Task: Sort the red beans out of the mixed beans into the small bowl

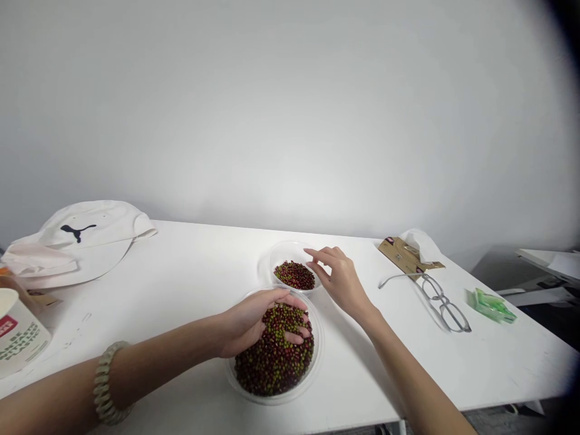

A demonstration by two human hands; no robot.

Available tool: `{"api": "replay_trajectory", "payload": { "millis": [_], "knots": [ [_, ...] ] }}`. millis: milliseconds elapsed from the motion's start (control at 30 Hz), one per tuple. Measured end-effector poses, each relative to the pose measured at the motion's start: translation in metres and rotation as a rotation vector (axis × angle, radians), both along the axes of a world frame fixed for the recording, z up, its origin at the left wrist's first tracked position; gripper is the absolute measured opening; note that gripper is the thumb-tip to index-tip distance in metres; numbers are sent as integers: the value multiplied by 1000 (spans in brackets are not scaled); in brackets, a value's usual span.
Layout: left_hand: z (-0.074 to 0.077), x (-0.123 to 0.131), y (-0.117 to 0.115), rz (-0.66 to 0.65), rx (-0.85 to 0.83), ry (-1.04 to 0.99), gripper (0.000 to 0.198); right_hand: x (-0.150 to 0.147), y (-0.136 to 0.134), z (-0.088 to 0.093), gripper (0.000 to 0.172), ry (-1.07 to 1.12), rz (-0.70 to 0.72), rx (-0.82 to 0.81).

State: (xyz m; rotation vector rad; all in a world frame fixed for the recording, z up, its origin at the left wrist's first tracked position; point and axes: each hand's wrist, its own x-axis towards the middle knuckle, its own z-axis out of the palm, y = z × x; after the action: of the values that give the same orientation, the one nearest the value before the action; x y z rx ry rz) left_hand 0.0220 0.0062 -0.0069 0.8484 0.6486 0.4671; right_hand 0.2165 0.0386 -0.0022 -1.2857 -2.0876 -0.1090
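Observation:
A clear round bowl (321, 356) near the table's front holds a mix of small red and green beans (272, 368). My left hand (247, 323) is cupped palm up in this bowl, with beans lying in it and partly covering the fingers. Just behind stands another clear bowl (277, 249) with a smaller heap of mixed beans (294, 275). Over its right side hovers my right hand (338, 275), thumb and index finger apart, and no bean shows between them.
On the white table (190, 266), a white cap (102, 226) and a paper cup (20, 338) are at left. Glasses (437, 296), a brown tissue pack (403, 257) and a green wrapper (492, 305) lie at right. A grey wall (290, 121) rises behind.

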Motion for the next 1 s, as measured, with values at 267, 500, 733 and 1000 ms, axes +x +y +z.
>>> {"api": "replay_trajectory", "payload": {
  "millis": [267,500,733,1000],
  "knots": [
    [1,0,1,0,1,-17,25,-2,-1,4,21,144,-32,106],
    [3,3,1,4,-21,-36,25,-19,-28,20,8,54,407,-231],
    [1,7,0,23,-68,-43,25,-34,-45,25,16,-263,533,-310],
    [5,6,1,44,-64,4,22,-32,-43,19,16,-244,536,-312]
  ]
}}
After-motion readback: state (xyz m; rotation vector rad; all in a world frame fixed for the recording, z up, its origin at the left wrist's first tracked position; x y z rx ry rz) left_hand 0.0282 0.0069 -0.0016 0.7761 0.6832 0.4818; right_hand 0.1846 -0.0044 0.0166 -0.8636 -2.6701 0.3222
